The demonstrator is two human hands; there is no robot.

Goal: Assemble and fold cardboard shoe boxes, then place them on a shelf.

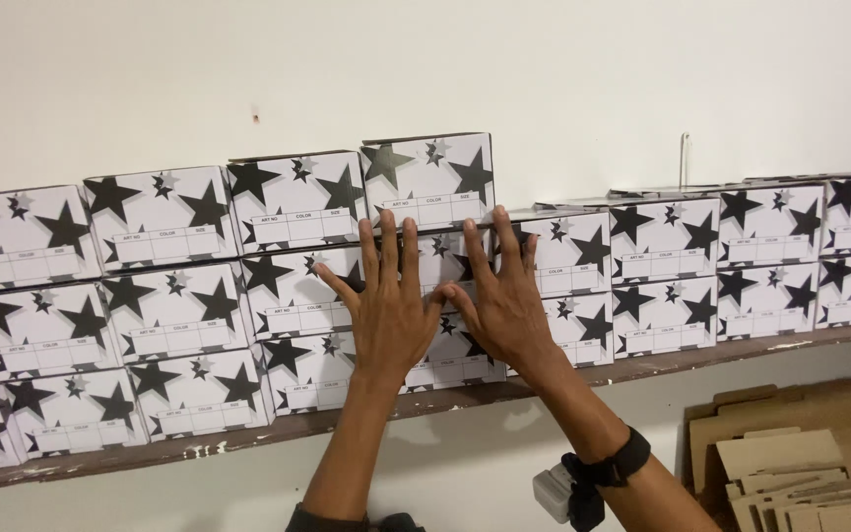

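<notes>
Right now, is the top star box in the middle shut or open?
Shut: the top star box has its lid down, though tilted slightly; both hands press boxes below it.

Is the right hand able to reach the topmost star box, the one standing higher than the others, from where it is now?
Probably yes. The right hand lies flat on the box fronts, its fingertips right under the topmost star box. Nothing stands between them; the left hand is beside it, not in the way.

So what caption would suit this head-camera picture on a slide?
Left hand and right hand press flat against star-printed boxes stacked on a wooden shelf.
</notes>
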